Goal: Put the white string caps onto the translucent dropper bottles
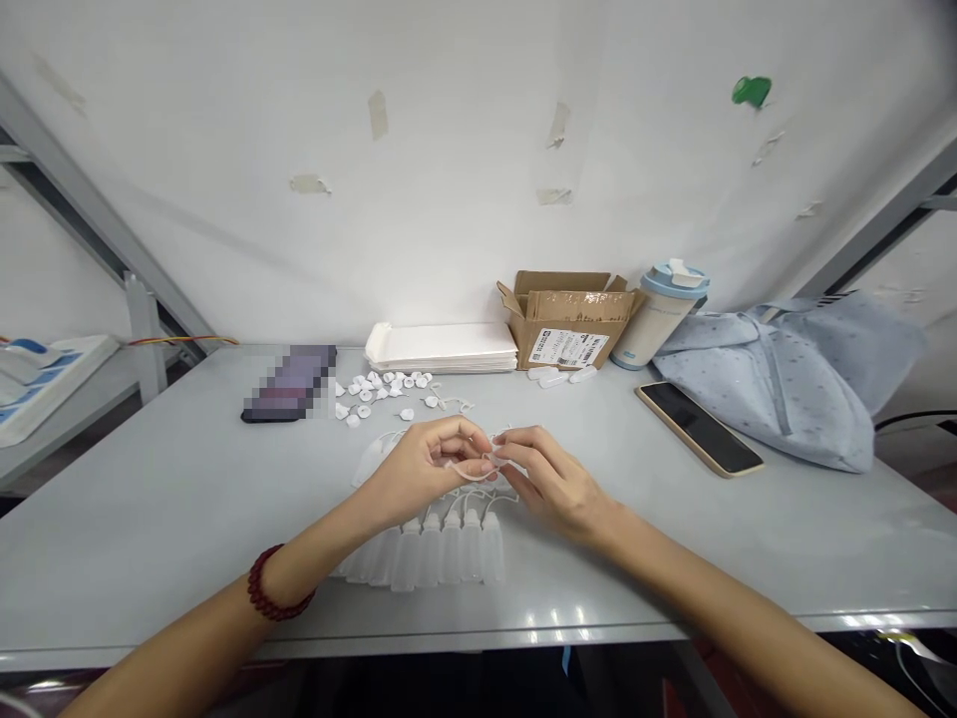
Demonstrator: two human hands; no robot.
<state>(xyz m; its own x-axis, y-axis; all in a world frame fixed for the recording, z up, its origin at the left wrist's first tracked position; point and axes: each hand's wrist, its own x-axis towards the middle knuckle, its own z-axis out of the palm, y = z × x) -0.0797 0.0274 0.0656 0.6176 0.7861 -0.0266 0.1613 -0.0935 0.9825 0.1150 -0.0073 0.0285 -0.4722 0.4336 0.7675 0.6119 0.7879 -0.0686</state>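
Two bare hands meet over a grey table (186, 519), working on a small translucent piece. From left to right: a phone, its screen blurred out, lies near the back left (276, 389). Beside it are scattered loose white caps (364, 410). Toward the front edge, a row of translucent bottles (449, 553) lies side by side, with thin straps at their necks; whether they hold anything cannot be told. The left hand (426, 461) pinches a thin pale strap (471, 477) between thumb and fingers, just above the row. The right hand (557, 489) brings its fingertips to the same spot; its exact grip is hidden. The step seems to be lining up or fitting this small part, which calls for a steady left pinch and careful right fingertips. Behind, white envelopes (449, 349) are stacked next to an open cardboard box (617, 324), its inside out of sight. Next to it, a lidded tumbler (658, 319) leans, contents hidden. Farther right are another phone (699, 429) and a pale blue cloth bag (748, 374).
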